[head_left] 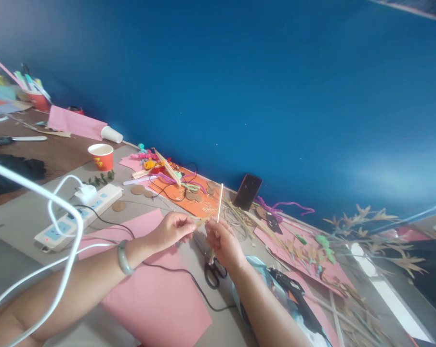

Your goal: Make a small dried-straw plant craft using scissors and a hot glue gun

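Observation:
My right hand (pixel 224 243) is closed around a thin pale stick (pixel 220 200), which points upward above the fingers. Thumb and fingertips of my left hand (pixel 175 227) pinch a small yellowish strip (pixel 202 222) that reaches across to the right fingers. Whether the strip is joined to the stick cannot be made out. Black-handled scissors (pixel 215 273) lie just under my right hand. Pink paper (pixel 160 299) is spread beneath my left forearm. To the right of my right forearm rests a black glue gun (pixel 297 294).
A power strip (pixel 78 217) with white cables looping across the left foreground lies at left. Beyond are a red paper cup (pixel 101 158) and orange paper (pixel 167 190) under craft scraps. A phone (pixel 247 192) leans on the blue wall. Dried stems (pixel 369 231) stand at right.

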A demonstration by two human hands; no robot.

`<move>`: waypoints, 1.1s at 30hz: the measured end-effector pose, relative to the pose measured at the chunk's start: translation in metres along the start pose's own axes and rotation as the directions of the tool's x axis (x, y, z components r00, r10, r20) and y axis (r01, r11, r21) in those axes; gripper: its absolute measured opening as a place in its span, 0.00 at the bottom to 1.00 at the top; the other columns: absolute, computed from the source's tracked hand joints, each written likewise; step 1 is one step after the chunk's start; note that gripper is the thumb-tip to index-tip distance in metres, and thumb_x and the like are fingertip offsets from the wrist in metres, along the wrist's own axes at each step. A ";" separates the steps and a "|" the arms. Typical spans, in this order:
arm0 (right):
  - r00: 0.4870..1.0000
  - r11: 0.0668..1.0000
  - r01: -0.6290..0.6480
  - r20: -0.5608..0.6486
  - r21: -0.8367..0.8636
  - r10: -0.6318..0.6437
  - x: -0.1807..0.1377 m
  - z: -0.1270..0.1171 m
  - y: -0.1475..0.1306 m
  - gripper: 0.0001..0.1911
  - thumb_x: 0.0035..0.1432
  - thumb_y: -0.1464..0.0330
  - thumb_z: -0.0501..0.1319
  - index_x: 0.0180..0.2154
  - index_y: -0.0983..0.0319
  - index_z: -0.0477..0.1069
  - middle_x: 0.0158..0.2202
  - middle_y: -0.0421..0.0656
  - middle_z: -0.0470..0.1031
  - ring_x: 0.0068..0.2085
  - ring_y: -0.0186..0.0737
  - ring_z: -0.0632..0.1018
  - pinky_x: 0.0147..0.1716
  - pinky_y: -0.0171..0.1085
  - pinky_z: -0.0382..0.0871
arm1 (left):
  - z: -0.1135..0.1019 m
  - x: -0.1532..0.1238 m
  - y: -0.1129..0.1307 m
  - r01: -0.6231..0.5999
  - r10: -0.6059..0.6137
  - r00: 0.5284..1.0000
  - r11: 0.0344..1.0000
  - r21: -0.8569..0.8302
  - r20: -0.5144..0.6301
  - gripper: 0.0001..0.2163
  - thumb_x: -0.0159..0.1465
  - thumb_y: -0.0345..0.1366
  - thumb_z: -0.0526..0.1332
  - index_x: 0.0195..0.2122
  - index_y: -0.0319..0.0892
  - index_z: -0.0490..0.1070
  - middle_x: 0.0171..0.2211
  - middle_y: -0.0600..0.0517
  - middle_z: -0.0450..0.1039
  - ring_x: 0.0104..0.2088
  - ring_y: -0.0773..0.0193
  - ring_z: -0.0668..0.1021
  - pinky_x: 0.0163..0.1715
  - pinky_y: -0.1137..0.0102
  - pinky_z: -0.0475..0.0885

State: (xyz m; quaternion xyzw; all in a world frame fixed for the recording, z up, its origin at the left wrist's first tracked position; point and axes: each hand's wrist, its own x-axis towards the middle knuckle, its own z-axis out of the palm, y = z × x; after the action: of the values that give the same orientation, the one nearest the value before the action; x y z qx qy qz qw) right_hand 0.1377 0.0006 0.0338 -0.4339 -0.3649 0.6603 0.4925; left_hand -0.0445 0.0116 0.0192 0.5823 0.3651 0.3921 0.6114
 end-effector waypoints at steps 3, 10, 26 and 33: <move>1.000 1.000 -0.018 0.025 0.007 0.018 -0.001 -0.001 0.000 0.11 0.48 0.66 0.66 0.34 0.62 0.68 0.18 0.29 0.55 0.16 0.23 0.48 0.15 0.29 0.39 | 0.001 -0.001 0.004 0.019 -0.017 0.999 0.998 -0.054 0.035 0.11 0.61 0.40 0.59 0.29 0.36 0.71 0.22 0.52 0.70 0.21 0.70 0.71 0.22 0.75 0.65; 0.984 0.998 -0.044 0.169 -0.052 0.053 -0.011 0.007 -0.005 0.14 0.48 0.65 0.69 0.36 0.62 0.72 0.19 0.33 0.62 0.16 0.24 0.51 0.15 0.30 0.42 | 0.003 0.002 0.002 0.321 -0.178 0.921 0.850 -0.418 0.347 0.10 0.59 0.39 0.59 0.27 0.37 0.68 0.21 0.50 0.70 0.20 0.66 0.73 0.20 0.72 0.63; 0.978 0.992 -0.033 0.203 -0.120 0.057 -0.016 0.014 -0.008 0.13 0.48 0.61 0.69 0.25 0.61 0.69 0.15 0.35 0.64 0.16 0.26 0.56 0.16 0.31 0.46 | -0.001 0.001 0.001 0.481 -0.254 0.833 0.772 -0.416 0.491 0.07 0.57 0.37 0.59 0.26 0.38 0.66 0.22 0.50 0.71 0.21 0.64 0.74 0.21 0.70 0.63; 0.974 0.992 -0.023 0.221 -0.128 0.051 -0.016 0.015 -0.008 0.13 0.48 0.60 0.68 0.24 0.61 0.69 0.15 0.34 0.61 0.16 0.26 0.52 0.17 0.32 0.44 | 0.000 0.001 0.005 0.496 -0.289 0.835 0.762 -0.416 0.468 0.08 0.57 0.37 0.58 0.26 0.37 0.69 0.22 0.50 0.71 0.22 0.64 0.73 0.21 0.70 0.63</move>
State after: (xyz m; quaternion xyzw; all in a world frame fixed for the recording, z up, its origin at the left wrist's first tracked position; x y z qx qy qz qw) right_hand 0.1285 -0.0142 0.0496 -0.3932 -0.4504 0.6901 0.4078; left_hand -0.0443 0.0130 0.0237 0.3667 0.2365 0.2170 0.8732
